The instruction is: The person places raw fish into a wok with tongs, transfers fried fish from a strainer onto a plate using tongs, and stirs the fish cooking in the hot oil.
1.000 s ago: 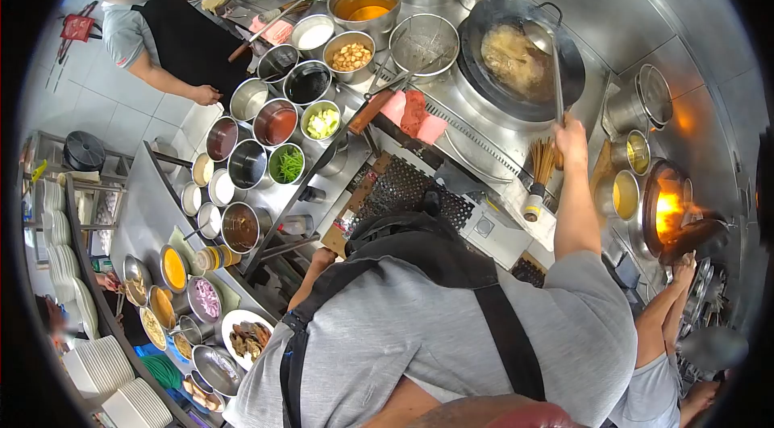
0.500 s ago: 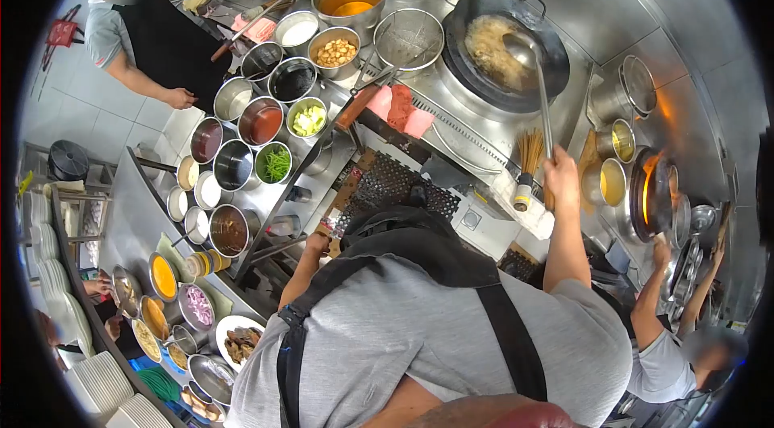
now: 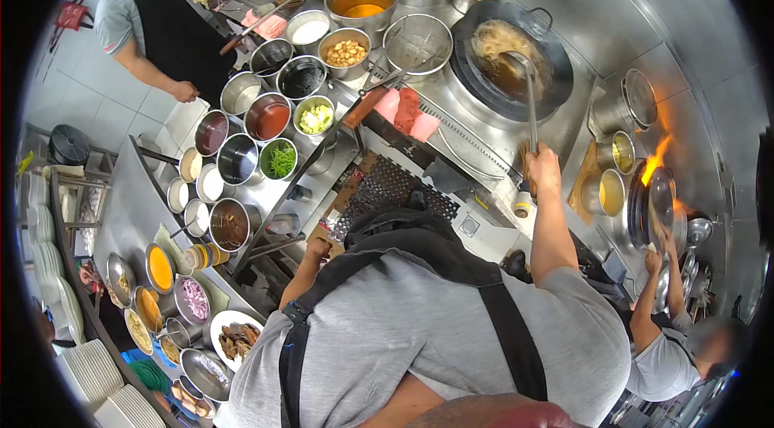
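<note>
My right hand (image 3: pixel 543 169) is closed around the handle of a long metal ladle (image 3: pixel 532 110). The ladle's bowl is in a large black wok (image 3: pixel 559 88), among bubbling, light brown contents (image 3: pixel 496 37). Beside that hand is a bamboo brush with a yellow-banded grip (image 3: pixel 523 199), its bristles partly hidden behind the arm. Low by my waist, my left hand (image 3: pixel 319 248) has its fingers curled in, close to a metal bar (image 3: pixel 278 247). Whatever it may hold is hidden.
Left of the wok sit a wire strainer (image 3: pixel 418 45), a pot of orange oil (image 3: pixel 361 2) and several sauce and ingredient containers (image 3: pixel 239 159). A co-worker (image 3: pixel 161 33) stands at far left. At right, another person (image 3: pixel 665 359) works by a flaming wok (image 3: pixel 661 194).
My right hand has shifted slightly left and up with the ladle, whose bowl tilts differently in the wok. Flames at right rise higher, and that person's hands have moved closer together.
</note>
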Available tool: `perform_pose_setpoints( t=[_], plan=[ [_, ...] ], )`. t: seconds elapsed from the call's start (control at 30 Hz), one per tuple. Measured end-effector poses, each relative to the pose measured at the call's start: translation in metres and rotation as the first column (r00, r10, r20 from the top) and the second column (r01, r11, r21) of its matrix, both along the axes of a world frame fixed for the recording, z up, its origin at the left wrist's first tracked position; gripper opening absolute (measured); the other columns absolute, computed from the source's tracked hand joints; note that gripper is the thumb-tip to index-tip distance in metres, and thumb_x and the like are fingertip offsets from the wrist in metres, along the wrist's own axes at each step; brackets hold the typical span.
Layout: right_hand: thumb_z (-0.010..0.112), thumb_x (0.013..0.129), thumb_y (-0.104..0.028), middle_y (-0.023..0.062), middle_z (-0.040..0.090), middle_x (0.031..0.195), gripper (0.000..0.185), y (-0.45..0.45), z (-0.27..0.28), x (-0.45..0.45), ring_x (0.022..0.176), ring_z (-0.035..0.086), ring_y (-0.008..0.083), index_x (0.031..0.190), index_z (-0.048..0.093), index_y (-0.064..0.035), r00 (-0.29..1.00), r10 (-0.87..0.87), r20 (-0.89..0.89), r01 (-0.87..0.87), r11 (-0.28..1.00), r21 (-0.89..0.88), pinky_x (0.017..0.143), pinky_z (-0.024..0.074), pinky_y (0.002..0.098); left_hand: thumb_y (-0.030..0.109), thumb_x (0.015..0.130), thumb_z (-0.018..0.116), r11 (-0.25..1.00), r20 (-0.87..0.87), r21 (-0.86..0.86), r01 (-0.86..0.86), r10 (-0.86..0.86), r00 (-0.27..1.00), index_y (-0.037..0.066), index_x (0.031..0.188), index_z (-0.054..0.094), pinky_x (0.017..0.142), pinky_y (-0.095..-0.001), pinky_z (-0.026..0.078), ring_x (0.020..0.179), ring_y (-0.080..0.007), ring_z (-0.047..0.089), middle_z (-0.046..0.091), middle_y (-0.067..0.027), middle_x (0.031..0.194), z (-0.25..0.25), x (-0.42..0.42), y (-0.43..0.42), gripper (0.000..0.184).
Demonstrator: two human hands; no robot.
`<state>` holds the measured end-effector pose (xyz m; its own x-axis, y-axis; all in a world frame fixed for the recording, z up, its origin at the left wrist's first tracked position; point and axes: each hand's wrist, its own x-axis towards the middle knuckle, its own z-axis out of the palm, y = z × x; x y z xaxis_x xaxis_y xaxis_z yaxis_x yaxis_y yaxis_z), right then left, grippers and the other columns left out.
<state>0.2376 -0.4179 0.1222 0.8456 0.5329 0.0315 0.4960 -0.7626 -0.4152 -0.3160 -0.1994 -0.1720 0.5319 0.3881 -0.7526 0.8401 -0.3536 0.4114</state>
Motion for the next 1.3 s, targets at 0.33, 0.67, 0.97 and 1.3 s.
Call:
perform_pose_setpoints(
  t=[0.33, 0.67, 0.97, 1.3],
  plan=[
    [0.056, 0.077, -0.018, 0.0285, 0.063, 0.09, 0.037, -0.011, 0.012, 0.031, 0.092, 0.062, 0.042, 0.108, 0.06, 0.0026, 0.982, -0.187, -0.032, 0.19, 0.976, 0.106, 0.081, 0.0475, 0.0466, 0.019, 0.08, 0.058, 0.989, -0.108, 0.138, 0.057, -0.042, 0.993, 0.011, 0.095, 0.069, 0.069, -0.0392, 0.054, 0.086, -0.0285, 0.065, 0.067, -0.0113, 0.099, -0.025, -0.041, -0.012, 0.02],
    [0.057, 0.079, -0.017, 0.0245, 0.063, 0.072, 0.028, -0.086, -0.057, 0.006, 0.07, 0.064, 0.0397, 0.097, 0.059, 0.005, 0.896, -0.439, 0.058, 0.428, 0.893, 0.141, 0.066, 0.0478, 0.0461, 0.026, 0.082, 0.055, 0.787, -0.194, 0.269, 0.555, -0.52, 0.832, 0.012, 0.093, 0.069, 0.081, -0.04, 0.052, 0.097, -0.0304, 0.063, 0.066, -0.0118, 0.103, -0.098, -0.073, 0.002, 0.023],
    [0.061, 0.077, -0.016, 0.028, 0.063, 0.092, 0.04, -0.141, -0.126, -0.044, 0.091, 0.062, 0.0414, 0.113, 0.056, 0.0019, 0.91, -0.412, 0.043, 0.413, 0.894, -0.171, 0.08, 0.0472, 0.0481, 0.013, 0.075, 0.061, 0.959, 0.044, 0.033, 0.283, -0.284, 0.958, -0.001, 0.086, 0.065, 0.053, -0.0367, 0.056, 0.058, -0.0245, 0.067, 0.067, -0.015, 0.07, -0.039, 0.014, 0.059, 0.018],
    [0.058, 0.089, -0.016, 0.0164, 0.067, 0.081, 0.023, -0.013, -0.096, -0.088, 0.069, 0.064, 0.0181, 0.104, 0.066, 0.0001, 0.931, 0.353, -0.091, -0.338, 0.93, 0.146, 0.067, 0.0501, 0.0311, 0.028, 0.069, 0.052, 0.965, -0.033, 0.25, -0.076, 0.087, 0.996, 0.003, 0.077, 0.07, 0.072, -0.0417, 0.053, 0.083, -0.0302, 0.067, 0.068, -0.0208, 0.088, -0.047, 0.045, 0.046, 0.033]
  ],
)
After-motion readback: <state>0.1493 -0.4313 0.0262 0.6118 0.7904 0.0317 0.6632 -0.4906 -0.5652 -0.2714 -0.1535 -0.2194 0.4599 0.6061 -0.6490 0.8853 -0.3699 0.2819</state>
